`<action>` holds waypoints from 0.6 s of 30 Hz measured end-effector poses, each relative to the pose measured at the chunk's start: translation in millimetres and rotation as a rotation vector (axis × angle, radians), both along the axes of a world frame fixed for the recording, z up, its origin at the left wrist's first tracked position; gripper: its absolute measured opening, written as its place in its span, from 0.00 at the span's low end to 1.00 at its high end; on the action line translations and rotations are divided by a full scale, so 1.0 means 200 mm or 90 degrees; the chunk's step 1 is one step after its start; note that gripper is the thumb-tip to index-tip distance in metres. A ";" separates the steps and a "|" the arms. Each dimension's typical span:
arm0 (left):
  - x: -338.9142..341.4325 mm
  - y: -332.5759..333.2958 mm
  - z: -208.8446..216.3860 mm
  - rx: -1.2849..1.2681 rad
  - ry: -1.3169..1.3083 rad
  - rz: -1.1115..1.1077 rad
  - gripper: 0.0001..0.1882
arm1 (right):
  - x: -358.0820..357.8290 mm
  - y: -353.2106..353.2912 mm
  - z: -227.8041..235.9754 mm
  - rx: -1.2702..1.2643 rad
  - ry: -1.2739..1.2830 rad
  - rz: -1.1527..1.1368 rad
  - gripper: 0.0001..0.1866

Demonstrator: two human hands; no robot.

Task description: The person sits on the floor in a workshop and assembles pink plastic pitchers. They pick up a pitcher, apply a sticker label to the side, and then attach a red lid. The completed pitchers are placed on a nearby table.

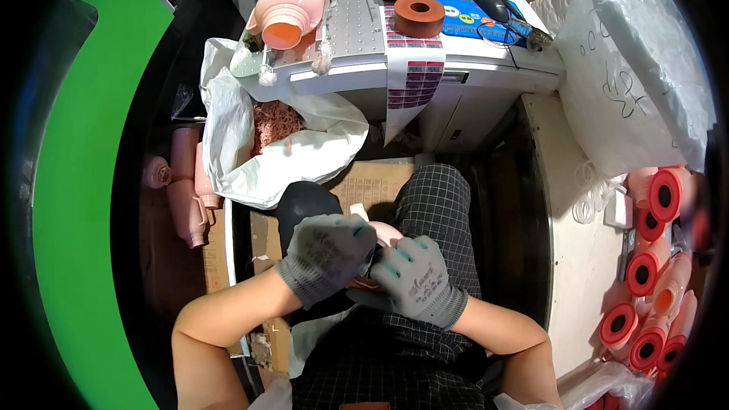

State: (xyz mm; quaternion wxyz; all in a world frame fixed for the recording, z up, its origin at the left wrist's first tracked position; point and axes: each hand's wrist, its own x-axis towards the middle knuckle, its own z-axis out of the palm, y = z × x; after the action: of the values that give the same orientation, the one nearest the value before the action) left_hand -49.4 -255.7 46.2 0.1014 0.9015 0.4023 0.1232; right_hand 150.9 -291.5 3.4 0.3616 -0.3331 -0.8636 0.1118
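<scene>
A pale pink plastic piece point(387, 234) with a handle-like tab point(359, 212) is held over my lap, mostly hidden by my hands. It looks like the pink handled bottles nearby. My left hand point(330, 252), in a grey knit glove and slightly blurred, is closed on it from the left. Against its right side, the fingers of my gloved right hand point(414, 277) are bent and closed. What those fingers hold is hidden. A dark sliver shows between the hands, too small to name.
Ahead, a white machine carries a large pink bottle point(292, 7), an orange tape roll point(419, 15) and a label strip point(414, 85). A white sack point(326, 133) holds pink scraps. Pink bottles point(184, 205) lie left; several red-ended ones point(642, 273) lie right beneath a plastic bag point(630, 68).
</scene>
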 end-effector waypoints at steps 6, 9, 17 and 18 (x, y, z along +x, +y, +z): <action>0.15 -0.05 -0.07 -0.062 -0.592 0.060 0.18 | 0.37 -0.10 0.00 -0.005 0.059 -0.061 0.23; 0.19 -0.25 -0.20 0.024 -0.349 0.094 0.30 | 0.63 -0.30 0.04 -0.203 0.341 -0.284 0.39; 0.36 -0.11 -0.09 0.157 -0.282 -0.212 0.20 | 0.95 -0.59 -0.06 -0.919 0.722 -0.293 0.48; 0.35 -0.04 -0.10 0.113 -0.419 -0.088 0.19 | 0.91 -0.61 -0.06 -0.833 0.807 -0.315 0.47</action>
State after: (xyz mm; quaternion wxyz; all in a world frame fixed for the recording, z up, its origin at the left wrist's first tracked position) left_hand 21.3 -263.1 25.2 0.1551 0.8439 0.2733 0.4348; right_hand 331.9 -413.7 -8.1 0.5181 -0.5210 -0.1765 0.6549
